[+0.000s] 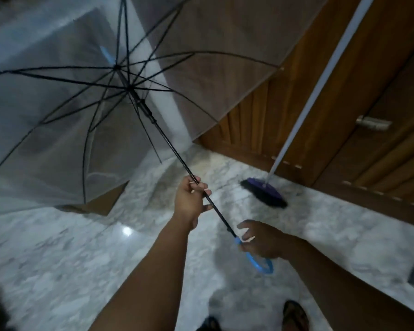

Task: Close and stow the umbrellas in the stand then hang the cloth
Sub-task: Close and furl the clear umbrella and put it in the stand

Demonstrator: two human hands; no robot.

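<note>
Still open, the umbrella (101, 91) is crowding the wooden door (344, 91).
Left hand (191, 199) is gripping its shaft, right hand (261, 240) clasping the handle; canopy is pointing up-left.

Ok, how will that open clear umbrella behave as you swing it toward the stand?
Probably light: the umbrella has thin black ribs and a filmy canopy. Open, it may catch air and snag the broom. Left hand on the shaft and right hand at the blue handle should steady it.

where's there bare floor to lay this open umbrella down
Bare marble floor lies lower left, between the canopy edge and the left hand's arm. Another strip runs right of the broom head, along the wooden doors. The upper left is crowded: the open umbrella fills it.
</note>
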